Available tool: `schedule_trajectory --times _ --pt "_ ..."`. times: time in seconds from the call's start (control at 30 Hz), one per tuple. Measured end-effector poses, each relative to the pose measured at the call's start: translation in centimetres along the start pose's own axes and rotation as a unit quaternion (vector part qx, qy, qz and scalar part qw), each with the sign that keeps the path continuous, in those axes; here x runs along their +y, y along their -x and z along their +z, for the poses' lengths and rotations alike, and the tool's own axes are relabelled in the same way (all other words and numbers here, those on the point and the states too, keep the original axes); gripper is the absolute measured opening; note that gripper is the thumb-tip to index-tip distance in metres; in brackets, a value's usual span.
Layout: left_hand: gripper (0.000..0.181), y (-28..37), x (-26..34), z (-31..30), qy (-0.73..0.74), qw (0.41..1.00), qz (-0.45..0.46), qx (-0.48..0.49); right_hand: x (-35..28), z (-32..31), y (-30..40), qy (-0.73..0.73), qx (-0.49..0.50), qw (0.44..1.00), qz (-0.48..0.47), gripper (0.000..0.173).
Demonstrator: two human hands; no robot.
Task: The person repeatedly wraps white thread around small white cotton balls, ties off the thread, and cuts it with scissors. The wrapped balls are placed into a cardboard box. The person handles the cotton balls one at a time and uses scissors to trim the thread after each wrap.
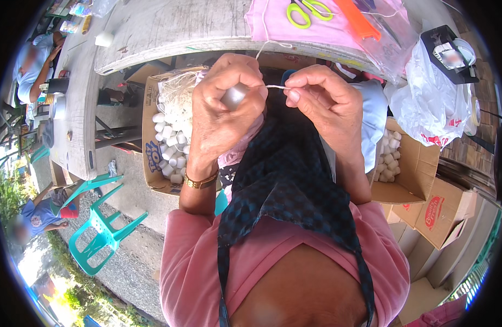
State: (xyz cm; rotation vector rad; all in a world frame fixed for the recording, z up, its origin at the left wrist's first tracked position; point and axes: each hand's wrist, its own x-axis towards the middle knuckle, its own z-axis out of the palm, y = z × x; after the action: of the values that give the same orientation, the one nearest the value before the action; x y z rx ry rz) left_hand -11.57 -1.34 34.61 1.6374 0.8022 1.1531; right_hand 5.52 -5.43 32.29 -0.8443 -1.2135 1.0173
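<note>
My left hand [224,122] is curled around a small white cylindrical piece [233,97], whose rounded end shows inside the loop of thumb and forefinger. A thin white cord [277,86] runs from that hand to my right hand [330,102], where thumb and fingertip pinch it. Between the hands the cord is short and nearly straight. Another stretch of cord rises past my left knuckles to the table edge. My fingers hide most of the white piece. Both hands are above my lap, over a dark checked apron [283,163].
A cardboard box [150,122] on the left holds white pieces and loose strands; another box [414,171] on the right holds similar pieces. Green-handled scissors [298,16] lie on pink cloth [267,26] atop the worn table [173,32]. A plastic bag [430,98] hangs right. Two people are leftward.
</note>
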Motion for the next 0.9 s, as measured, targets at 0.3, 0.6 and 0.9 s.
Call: schedule_trajectory --times 0.3,0.6,0.9 --pt "0.008 0.5 -0.1 0.1 0.235 0.968 -0.086 -0.026 -0.4 0.7 0.3 0.146 0.032 0.984 -0.099 0.019" --pt "0.017 -0.1 -0.4 2.0 0.251 0.952 0.079 0.157 -0.3 2.3 0.4 -0.012 -0.078 0.992 0.101 0.027" --pt "0.098 1.1 -0.4 -0.8 0.192 0.980 -0.046 0.016 -0.8 0.9 0.1 0.176 -0.154 0.965 0.115 0.024"
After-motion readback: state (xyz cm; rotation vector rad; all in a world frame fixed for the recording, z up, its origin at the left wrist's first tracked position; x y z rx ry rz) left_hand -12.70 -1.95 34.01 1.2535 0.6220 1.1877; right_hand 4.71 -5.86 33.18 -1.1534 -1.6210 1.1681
